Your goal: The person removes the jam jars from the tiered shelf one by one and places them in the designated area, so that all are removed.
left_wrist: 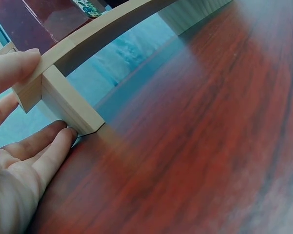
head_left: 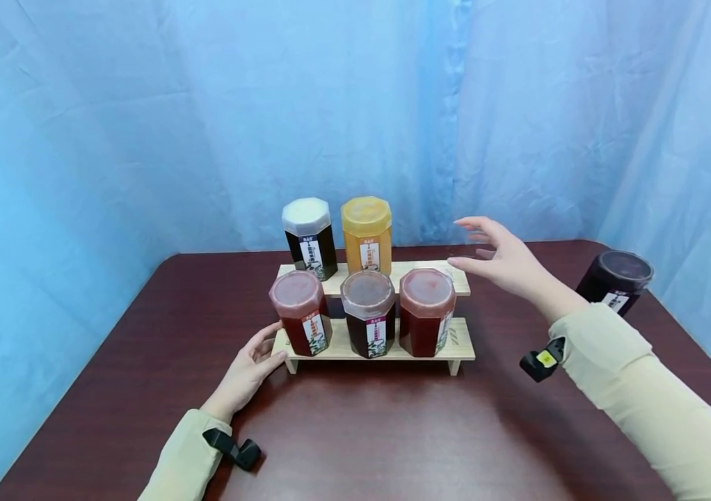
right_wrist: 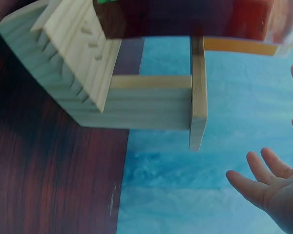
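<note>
A two-tier wooden rack (head_left: 463, 341) stands on the table. My left hand (head_left: 249, 369) holds the left end of its lower tier; in the left wrist view the thumb (left_wrist: 19, 68) lies on the board's edge and fingertips touch the leg (left_wrist: 71, 102). My right hand (head_left: 499, 257) hovers by the right end of the upper tier, fingers spread, holding nothing. On that tier stand a dark jar (head_left: 321, 250) with a whitish lid and a yellow jar (head_left: 355, 247). Below are a left red jar (head_left: 293, 327), a dark purple jar (head_left: 357, 332) and a right red jar (head_left: 418, 327).
Another dark jar (head_left: 606, 278) stands at the table's right side, partly behind my right forearm. The dark reddish-brown table (head_left: 355, 431) stretches toward me. Light blue curtains (head_left: 330, 104) hang behind and on both sides. A small black camera (head_left: 543, 358) is strapped to my right wrist.
</note>
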A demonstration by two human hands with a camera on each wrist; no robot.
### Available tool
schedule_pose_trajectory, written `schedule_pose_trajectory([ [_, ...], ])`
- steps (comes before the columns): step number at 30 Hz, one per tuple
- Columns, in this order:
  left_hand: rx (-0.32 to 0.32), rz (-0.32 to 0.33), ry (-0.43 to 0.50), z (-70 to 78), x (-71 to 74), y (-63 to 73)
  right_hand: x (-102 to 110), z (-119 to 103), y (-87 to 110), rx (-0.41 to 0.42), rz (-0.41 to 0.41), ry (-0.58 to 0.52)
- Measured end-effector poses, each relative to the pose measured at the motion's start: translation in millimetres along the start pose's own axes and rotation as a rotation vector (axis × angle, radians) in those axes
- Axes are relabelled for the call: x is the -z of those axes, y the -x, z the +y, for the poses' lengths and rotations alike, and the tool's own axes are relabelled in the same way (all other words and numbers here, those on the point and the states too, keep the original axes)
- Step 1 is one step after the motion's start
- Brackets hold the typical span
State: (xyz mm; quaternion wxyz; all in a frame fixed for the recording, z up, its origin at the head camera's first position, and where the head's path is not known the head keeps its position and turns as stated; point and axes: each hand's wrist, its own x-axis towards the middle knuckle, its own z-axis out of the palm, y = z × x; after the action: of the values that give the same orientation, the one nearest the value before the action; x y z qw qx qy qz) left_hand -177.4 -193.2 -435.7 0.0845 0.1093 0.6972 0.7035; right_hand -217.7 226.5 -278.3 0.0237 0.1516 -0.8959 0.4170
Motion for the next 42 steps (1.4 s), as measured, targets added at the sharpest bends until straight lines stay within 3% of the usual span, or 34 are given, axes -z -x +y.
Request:
schedule_pose_trajectory([
  [14,0.025,0.004,-0.013,-1.7,0.7,1.3,-15,-18,-17.1,0.034,-0.015,-0.012],
  [30,0.006,0.001,-0.002,1.2,1.8,-2.9,-20,-60,-36.6,0.089,-0.064,0.013],
  [42,0.019,0.003,-0.007,-0.7,0.2,-0.9,-29,-82,-44.6,-0.011,-0.064,-0.050],
])
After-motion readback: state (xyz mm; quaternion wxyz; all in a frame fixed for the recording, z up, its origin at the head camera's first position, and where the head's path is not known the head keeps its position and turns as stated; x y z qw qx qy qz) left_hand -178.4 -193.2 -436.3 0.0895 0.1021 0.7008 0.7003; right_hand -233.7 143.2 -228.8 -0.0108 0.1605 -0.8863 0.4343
